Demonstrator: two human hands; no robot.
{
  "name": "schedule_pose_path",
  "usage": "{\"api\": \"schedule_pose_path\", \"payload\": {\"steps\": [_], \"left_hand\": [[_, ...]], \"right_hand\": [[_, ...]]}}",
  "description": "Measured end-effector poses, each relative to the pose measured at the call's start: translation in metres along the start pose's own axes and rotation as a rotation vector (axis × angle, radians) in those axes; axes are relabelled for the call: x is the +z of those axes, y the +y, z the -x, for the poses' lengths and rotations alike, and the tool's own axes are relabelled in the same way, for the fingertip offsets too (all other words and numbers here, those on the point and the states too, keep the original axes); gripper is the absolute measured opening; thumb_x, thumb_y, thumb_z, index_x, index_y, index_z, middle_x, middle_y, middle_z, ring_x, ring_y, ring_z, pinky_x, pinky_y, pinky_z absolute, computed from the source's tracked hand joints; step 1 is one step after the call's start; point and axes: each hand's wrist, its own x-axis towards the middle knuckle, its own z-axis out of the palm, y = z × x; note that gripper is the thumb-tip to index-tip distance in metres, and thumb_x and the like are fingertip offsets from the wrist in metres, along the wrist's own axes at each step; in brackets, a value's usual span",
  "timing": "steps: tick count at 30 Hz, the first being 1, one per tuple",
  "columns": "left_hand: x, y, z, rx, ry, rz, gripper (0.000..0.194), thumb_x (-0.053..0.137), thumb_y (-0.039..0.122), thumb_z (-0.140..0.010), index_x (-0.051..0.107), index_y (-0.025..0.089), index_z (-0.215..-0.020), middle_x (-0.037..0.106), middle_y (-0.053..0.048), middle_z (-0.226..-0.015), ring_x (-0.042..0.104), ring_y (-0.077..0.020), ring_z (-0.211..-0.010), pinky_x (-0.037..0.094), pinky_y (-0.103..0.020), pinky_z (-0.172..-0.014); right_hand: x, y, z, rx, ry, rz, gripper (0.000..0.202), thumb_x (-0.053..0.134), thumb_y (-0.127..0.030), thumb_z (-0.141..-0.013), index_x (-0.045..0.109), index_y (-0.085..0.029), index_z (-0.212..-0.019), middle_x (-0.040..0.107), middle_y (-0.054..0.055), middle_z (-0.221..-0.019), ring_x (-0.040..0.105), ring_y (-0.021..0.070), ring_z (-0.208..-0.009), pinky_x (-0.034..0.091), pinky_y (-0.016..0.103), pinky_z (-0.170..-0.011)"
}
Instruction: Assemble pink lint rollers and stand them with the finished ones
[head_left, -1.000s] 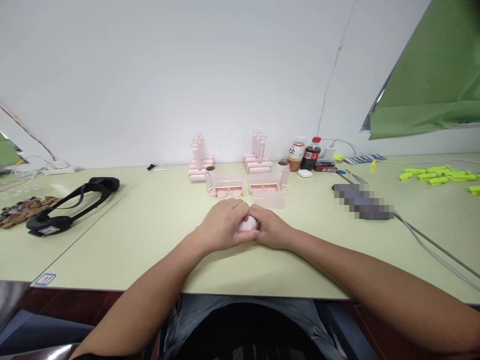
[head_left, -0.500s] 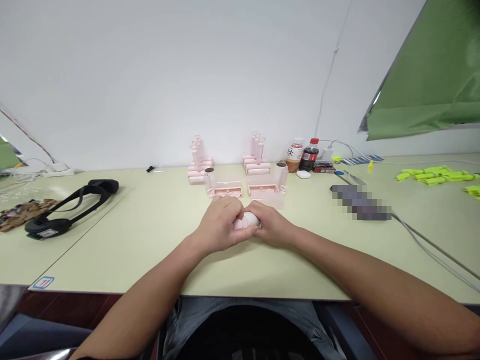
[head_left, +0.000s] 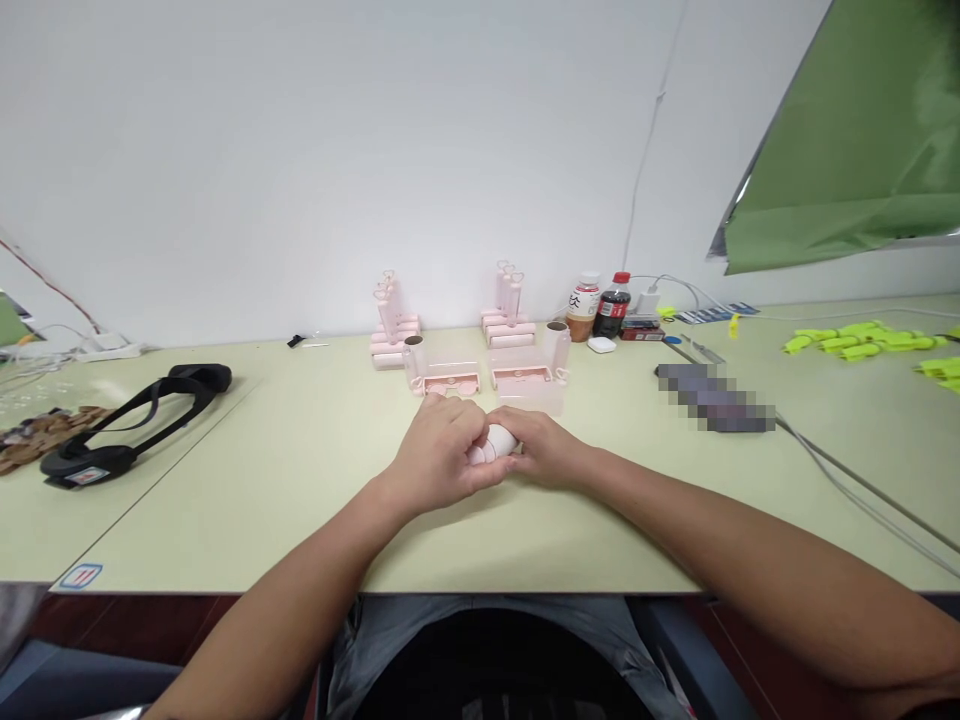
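Note:
Between my two hands, low over the table, is a white, pale-pink-ended roll (head_left: 501,441) that looks like a lint roller's sticky roll. My left hand (head_left: 442,445) wraps round its left end, fingers curled over the top and thumb below. On its right end my right hand (head_left: 541,446) closes with thumb and fingers. Palms and fingers hide much of the roll. Just beyond my hands lie two pink cases, a left case (head_left: 450,383) and a right case (head_left: 523,374), with clear lids open. A cardboard-cored roll (head_left: 413,352) stands by the left one, another cored roll (head_left: 556,344) by the right.
Behind stand pink heart-topped handles, a left group (head_left: 388,307) and a right group (head_left: 510,290), with stacked pink rollers. Two drink bottles (head_left: 598,308) are at the back right. A blurred dark object (head_left: 712,398), cables and yellow strips (head_left: 862,340) lie right; a black headset (head_left: 139,425) lies left.
The view has shifted slightly. Both hands keep their hold on the roll, whose right end now tilts a little more upward.

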Motion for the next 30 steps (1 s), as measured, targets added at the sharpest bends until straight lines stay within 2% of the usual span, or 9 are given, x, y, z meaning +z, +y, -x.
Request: {"api": "schedule_pose_path", "payload": {"steps": [5,13,22,30], "left_hand": [[0.005,-0.001,0.0,-0.055,0.085,-0.06,0.032,0.06,0.044,-0.078,0.042,0.021,-0.068,0.052,0.002,-0.063,0.047,-0.0152,-0.063,0.033,-0.034,-0.069],[0.005,0.008,-0.003,-0.162,0.086,-0.097,0.028,0.059,0.038,-0.077,0.039,0.021,-0.068,0.051,0.001,-0.064,0.046,-0.0159,-0.062,0.035,-0.033,-0.066],[0.005,0.005,0.0,-0.148,0.108,0.059,0.03,0.06,0.037,-0.075,0.036,0.022,-0.064,0.045,0.003,-0.059,0.042,-0.0131,-0.057,0.034,-0.028,-0.056],[0.004,-0.003,0.002,-0.091,0.024,0.123,0.035,0.061,0.046,-0.08,0.041,0.02,-0.066,0.047,0.003,-0.06,0.045,-0.0116,-0.057,0.034,-0.025,-0.055]], "right_hand": [[-0.001,0.002,-0.002,0.021,0.002,0.023,0.027,0.063,-0.023,-0.079,0.058,-0.019,-0.105,0.067,0.007,-0.096,0.061,0.0208,-0.083,0.047,0.032,-0.073],[0.004,0.004,-0.004,0.022,0.006,0.001,0.024,0.061,-0.019,-0.077,0.06,-0.02,-0.101,0.069,0.006,-0.094,0.063,0.0193,-0.08,0.048,0.03,-0.073],[-0.001,0.001,-0.004,0.019,-0.039,0.0,0.024,0.061,-0.023,-0.08,0.061,-0.02,-0.103,0.07,0.005,-0.093,0.063,0.0187,-0.08,0.047,0.029,-0.071],[-0.007,0.0,-0.005,0.0,-0.093,-0.006,0.023,0.062,-0.025,-0.081,0.063,-0.02,-0.103,0.071,0.005,-0.094,0.064,0.0196,-0.081,0.046,0.029,-0.071]]}}
